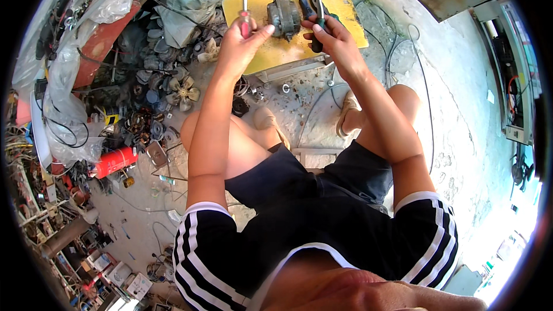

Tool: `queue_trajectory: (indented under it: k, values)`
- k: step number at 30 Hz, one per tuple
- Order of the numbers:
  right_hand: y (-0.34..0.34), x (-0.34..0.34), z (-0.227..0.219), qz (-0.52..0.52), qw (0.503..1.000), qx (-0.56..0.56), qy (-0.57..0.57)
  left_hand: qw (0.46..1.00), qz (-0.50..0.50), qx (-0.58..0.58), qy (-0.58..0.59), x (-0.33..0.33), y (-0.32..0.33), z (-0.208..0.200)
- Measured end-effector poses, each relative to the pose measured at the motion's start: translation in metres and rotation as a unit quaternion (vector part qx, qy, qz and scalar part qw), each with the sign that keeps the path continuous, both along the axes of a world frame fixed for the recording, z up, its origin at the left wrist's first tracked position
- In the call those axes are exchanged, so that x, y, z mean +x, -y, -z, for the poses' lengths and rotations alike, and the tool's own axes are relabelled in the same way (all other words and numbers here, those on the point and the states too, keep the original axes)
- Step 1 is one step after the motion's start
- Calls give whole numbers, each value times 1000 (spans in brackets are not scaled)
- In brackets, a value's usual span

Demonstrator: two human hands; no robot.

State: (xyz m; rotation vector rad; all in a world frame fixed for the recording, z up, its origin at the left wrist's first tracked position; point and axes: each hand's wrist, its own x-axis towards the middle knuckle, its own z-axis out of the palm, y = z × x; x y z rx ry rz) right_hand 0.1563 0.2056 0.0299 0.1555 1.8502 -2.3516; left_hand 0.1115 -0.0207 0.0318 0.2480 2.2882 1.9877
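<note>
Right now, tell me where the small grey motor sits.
In the head view, the small grey motor sits top centre on the yellow board, between the left hand and the right hand.

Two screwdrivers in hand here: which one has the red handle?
The one in the left hand: its screwdriver has a red handle, shaft pointing up. The right hand grips a dark-handled one.
</note>
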Motion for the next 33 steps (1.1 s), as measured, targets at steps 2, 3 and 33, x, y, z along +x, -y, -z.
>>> queue_trajectory:
  k: [2,3,33]
  values:
    - [1,-4,2,0,1000,2,-1,996,-5,-63,-57,0,-9,9]
    - [2,-5,3,0,1000,2,-3,992,-7,-94,-86,-1,-12,15]
    - [-7,-4,7,17,1000,-6,23,955,-69,-275,-88,-25,43,11]
